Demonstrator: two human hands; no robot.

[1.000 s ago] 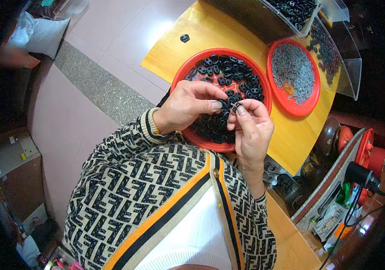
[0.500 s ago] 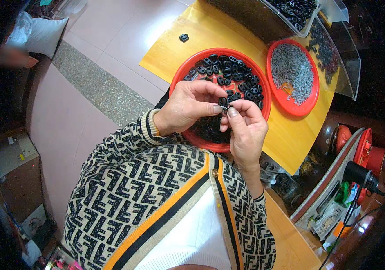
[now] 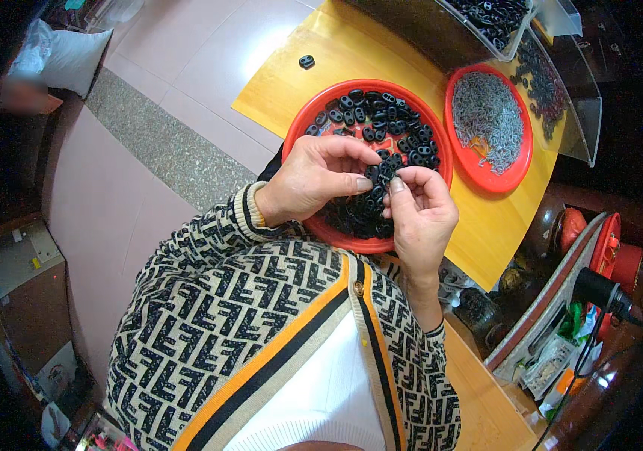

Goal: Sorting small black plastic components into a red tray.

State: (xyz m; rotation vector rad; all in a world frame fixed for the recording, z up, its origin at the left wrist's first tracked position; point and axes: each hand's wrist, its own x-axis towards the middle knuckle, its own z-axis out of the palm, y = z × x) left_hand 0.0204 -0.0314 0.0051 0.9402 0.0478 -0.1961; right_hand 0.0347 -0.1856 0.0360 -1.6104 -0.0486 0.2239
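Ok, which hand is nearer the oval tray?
The right hand, below and left of the oval tray in the picture, over the lower right of the round tray. The left hand is farther left, over the round tray's left rim.

round tray (image 3: 370, 246) and oval tray (image 3: 498, 183) are red; pieces (image 3: 390, 113) black, bits (image 3: 487, 113) silver-grey, table (image 3: 479, 248) yellow. cardigan (image 3: 261, 293): black geometric pattern on beige, orange-and-black edging. shirt (image 3: 306, 383) white. floor (image 3: 104, 195) pinkish, strip (image 3: 164, 143) speckled grey.

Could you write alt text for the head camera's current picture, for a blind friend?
A person's left hand and right hand are close together over a round red tray of black two-holed pieces; anything pinched is too small to make out. To the right, an oval red tray of silvery pieces sits on a yellow surface.
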